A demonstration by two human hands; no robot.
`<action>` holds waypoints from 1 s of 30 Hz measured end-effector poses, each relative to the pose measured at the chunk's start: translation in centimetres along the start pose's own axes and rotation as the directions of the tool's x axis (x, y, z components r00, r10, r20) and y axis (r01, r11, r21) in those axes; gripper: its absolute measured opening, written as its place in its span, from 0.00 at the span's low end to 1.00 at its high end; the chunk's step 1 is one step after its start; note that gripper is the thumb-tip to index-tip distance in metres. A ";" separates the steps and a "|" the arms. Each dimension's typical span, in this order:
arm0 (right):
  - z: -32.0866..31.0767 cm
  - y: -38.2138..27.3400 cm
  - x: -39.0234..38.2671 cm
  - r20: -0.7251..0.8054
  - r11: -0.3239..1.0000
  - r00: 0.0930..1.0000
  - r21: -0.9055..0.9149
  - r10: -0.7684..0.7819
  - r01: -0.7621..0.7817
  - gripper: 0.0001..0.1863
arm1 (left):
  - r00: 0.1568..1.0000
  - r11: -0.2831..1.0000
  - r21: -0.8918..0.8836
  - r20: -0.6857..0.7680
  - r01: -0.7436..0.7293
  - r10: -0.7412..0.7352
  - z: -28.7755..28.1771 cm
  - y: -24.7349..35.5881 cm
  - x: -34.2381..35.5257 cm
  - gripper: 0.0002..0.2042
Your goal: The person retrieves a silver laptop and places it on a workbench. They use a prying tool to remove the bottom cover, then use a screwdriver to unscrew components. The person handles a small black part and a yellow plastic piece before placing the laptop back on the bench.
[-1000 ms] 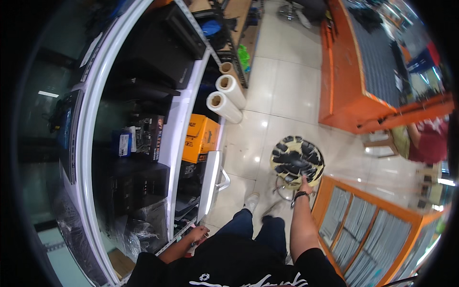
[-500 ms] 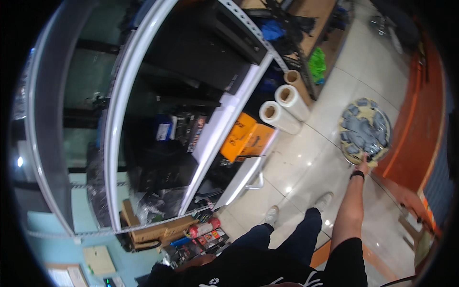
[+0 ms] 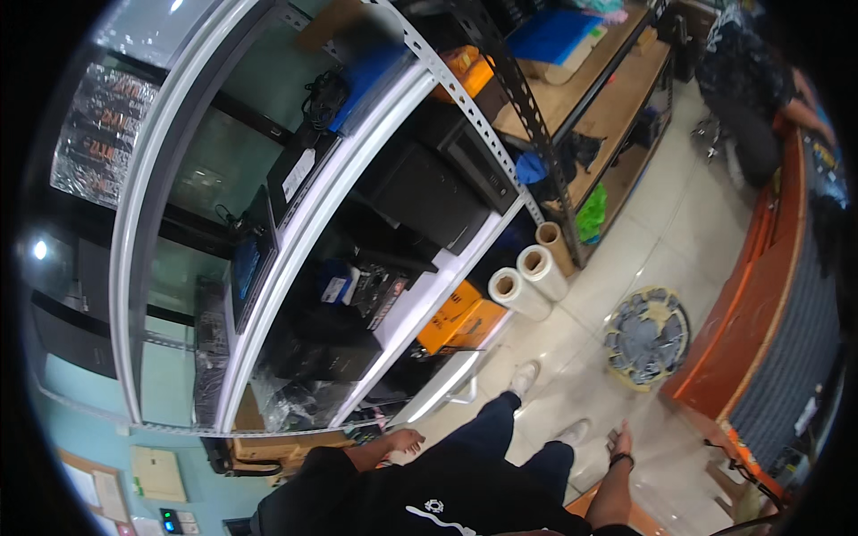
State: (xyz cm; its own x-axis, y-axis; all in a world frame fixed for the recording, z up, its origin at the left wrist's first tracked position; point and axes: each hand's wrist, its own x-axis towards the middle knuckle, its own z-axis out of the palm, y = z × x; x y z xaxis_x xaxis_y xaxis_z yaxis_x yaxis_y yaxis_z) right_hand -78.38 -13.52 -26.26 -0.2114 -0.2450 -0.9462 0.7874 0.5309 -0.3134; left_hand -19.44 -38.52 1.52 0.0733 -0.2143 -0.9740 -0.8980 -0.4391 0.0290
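Observation:
My right hand (image 3: 619, 439), with a dark band at the wrist, hangs empty over the tiled floor, fingers apart. Just ahead of it is a round seat-like disc (image 3: 647, 338), worn, with grey patches on a tan surface; hand and disc do not touch. What supports the disc is hidden beneath it. My left hand (image 3: 407, 440) is low beside my body, near the bottom of the shelving, its fingers loosely stretched and nothing seen in them.
A metal rack (image 3: 313, 232) on the left holds black computer cases (image 3: 420, 196) and an orange box (image 3: 460, 322). Wrapped rolls (image 3: 520, 295) stand at its corner. An orange-brown desk (image 3: 715, 357) lines the right. Another person (image 3: 742, 98) is low at the far right.
My right hand has let go of the round disc's edge and drawn back toward me. My left hand now shows. The view has shifted, bringing more shelving and the other person into sight.

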 end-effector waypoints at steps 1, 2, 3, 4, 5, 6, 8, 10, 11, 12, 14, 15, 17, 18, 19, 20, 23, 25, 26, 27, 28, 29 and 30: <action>-0.2 1.6 -3.0 -0.075 0.998 0.997 -0.069 -0.002 -0.003 0.46 | 0.998 0.996 0.052 0.011 -0.068 0.067 -2.1 2.5 1.9 0.26; 0.2 3.0 -5.6 -0.067 0.998 0.998 -0.063 -0.020 0.016 0.40 | 0.992 0.987 0.101 0.035 -0.126 0.123 -5.4 5.9 3.7 0.25; -3.0 6.2 -10.5 -0.111 0.997 0.993 -0.069 -0.029 0.022 0.33 | 0.959 0.955 0.117 0.111 -0.273 0.261 -5.1 9.8 5.1 0.24; -4.3 11.7 -13.9 -0.133 0.999 0.991 -0.051 0.004 -0.011 0.28 | 0.946 0.943 0.132 0.150 -0.306 0.286 -6.0 10.8 5.5 0.21; -4.7 14.7 -16.7 -0.183 0.984 0.975 -0.151 -0.126 0.099 0.24 | 0.923 0.920 0.153 0.197 -0.362 0.330 -7.1 15.1 6.2 0.19; -0.4 15.0 -18.4 -0.150 0.954 0.981 -0.289 -0.127 0.080 0.24 | 0.881 0.778 0.413 0.204 -0.474 0.428 -13.6 17.1 9.7 0.16; -0.7 13.0 -24.9 -0.301 0.799 0.931 -0.601 -0.204 -0.019 0.30 | 0.760 0.687 0.337 0.382 -0.644 0.525 -11.3 26.9 9.5 0.16; 0.9 7.2 -32.0 -0.403 0.838 0.839 -0.535 -0.366 0.108 0.34 | 0.747 0.668 0.353 0.432 -0.656 0.505 -10.9 33.3 10.2 0.17; 1.4 4.6 -35.1 -0.428 0.862 0.804 -0.468 -0.414 0.194 0.32 | 0.853 0.768 0.386 0.336 -0.510 0.398 -10.3 37.0 10.3 0.17; 2.4 4.2 -36.3 -0.496 0.887 0.737 -0.303 -0.459 0.348 0.30 | 0.836 0.721 0.429 0.349 -0.544 0.424 -9.7 40.4 9.8 0.18; 6.2 5.5 -42.2 -0.580 0.847 0.650 -0.143 -0.491 0.512 0.23 | 0.774 0.576 0.518 0.433 -0.633 0.462 -8.8 47.2 7.9 0.18; 9.0 6.2 -44.8 -0.629 0.813 0.596 -0.100 -0.498 0.574 0.23 | 0.735 0.513 0.527 0.482 -0.678 0.477 -8.7 50.6 7.2 0.19; 10.6 7.8 -51.8 -0.701 0.726 0.483 -0.073 -0.525 0.684 0.21 | 0.619 0.337 0.522 0.611 -0.784 0.493 -2.4 54.0 2.3 0.17; 10.7 8.0 -56.1 -0.754 0.718 0.416 -0.104 -0.509 0.688 0.19 | 0.580 0.349 0.464 0.674 -0.814 0.458 0.8 55.4 0.0 0.15; 9.9 8.8 -60.2 -0.803 0.716 0.347 -0.136 -0.485 0.685 0.18 | 0.513 0.254 0.446 0.736 -0.858 0.442 5.4 55.8 -3.7 0.15; 8.2 10.6 -62.7 -0.864 0.725 0.156 -0.288 -0.478 0.626 0.16 | 0.446 0.161 0.418 0.791 -0.894 0.420 10.3 55.7 -8.5 0.15; 1.3 15.2 -72.9 -0.916 0.694 -0.209 -0.396 -0.342 0.601 0.15 | 0.104 -0.039 0.119 0.958 -0.992 0.269 23.2 49.5 -26.7 0.15; -4.8 20.2 -79.5 -0.905 0.837 -0.334 -0.387 -0.265 0.387 0.17 | -0.099 -0.158 -0.085 0.991 -0.984 0.085 31.2 43.4 -35.6 0.17; -8.1 22.7 -81.4 -0.911 0.941 -0.365 -0.277 -0.193 0.196 0.19 | -0.186 -0.248 -0.184 0.982 -0.951 -0.016 35.2 41.4 -38.7 0.17; -11.7 27.2 -82.8 -0.897 0.969 -0.409 -0.227 -0.170 0.095 0.21 | -0.258 -0.309 -0.271 0.963 -0.912 -0.083 39.0 37.9 -42.2 0.18; -14.7 30.8 -84.4 -0.916 0.987 -0.369 -0.129 -0.156 -0.096 0.26 | -0.339 -0.397 -0.353 0.935 -0.847 -0.106 42.6 34.6 -45.2 0.18; -17.8 34.1 -85.2 -0.961 0.975 -0.262 -0.031 -0.089 -0.219 0.32 | -0.342 -0.406 -0.363 0.931 -0.839 -0.127 45.6 31.7 -48.2 0.19; -21.3 37.6 -85.3 -0.973 0.975 -0.231 0.042 -0.010 -0.218 0.37 | -0.468 -0.429 -0.463 0.878 -0.776 -0.101 49.3 29.5 -49.2 0.22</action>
State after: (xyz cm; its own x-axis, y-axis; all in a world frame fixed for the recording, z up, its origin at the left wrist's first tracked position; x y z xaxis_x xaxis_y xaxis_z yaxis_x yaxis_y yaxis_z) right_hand -43.08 44.58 40.98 -0.5223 0.8407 0.1430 0.8382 0.5370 -0.0954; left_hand -70.88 2.05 39.19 -0.3248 0.9105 0.2558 0.5289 -0.0494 0.8473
